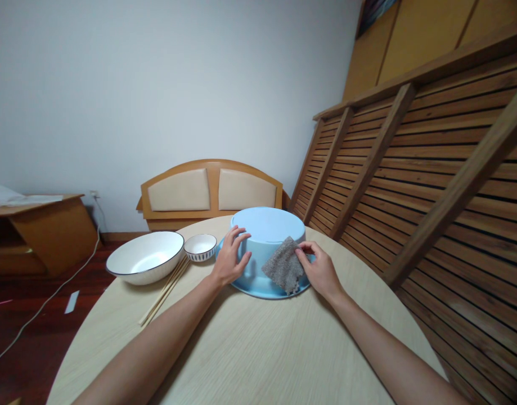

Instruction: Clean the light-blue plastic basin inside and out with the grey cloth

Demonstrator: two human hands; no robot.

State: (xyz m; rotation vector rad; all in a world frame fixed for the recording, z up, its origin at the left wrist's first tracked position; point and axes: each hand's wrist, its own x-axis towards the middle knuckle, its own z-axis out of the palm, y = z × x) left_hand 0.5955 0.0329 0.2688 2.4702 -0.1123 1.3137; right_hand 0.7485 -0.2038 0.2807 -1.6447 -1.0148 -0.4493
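A light blue basin stands upside down on the round wooden table, its flat bottom facing up and its rim on the tabletop. Against its left side is my left hand, fingers spread and thumb apart, holding nothing. My right hand pinches a corner of a grey cloth between thumb and fingers at the basin's right front. The cloth hangs over the basin's side wall, its lower edge near the rim.
Left of the basin are a small patterned bowl, a large white bowl with a dark rim, and several wooden chopsticks. A slatted wooden frame leans along the right. Behind the table stands a padded headboard.
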